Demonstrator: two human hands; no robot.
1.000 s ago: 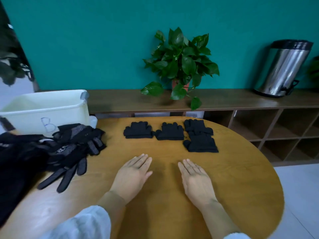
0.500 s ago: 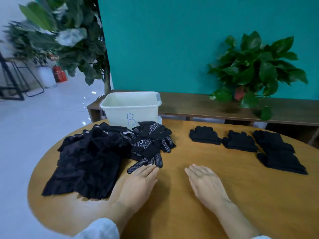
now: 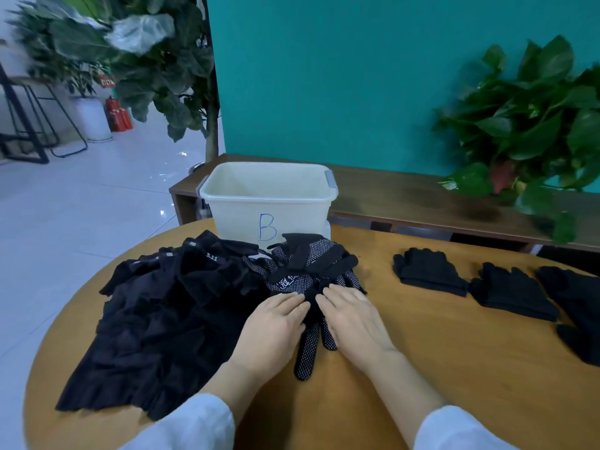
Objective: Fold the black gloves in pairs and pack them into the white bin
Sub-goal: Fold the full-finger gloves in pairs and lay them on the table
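White bin (image 3: 240, 207) marked "B", black cloth (image 3: 168, 306) tagged "5.11"

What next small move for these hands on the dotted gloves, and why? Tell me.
Probably pinch one dotted glove and draw it free. Both the left hand and right hand rest flat on the tangled glove pile, nothing is gripped, and the white bin looks empty.

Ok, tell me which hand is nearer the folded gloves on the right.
Right. The right hand rests on the dotted glove pile, on the side towards the folded gloves, with bare table between. The left hand lies beyond it, by the dark cloth heap.
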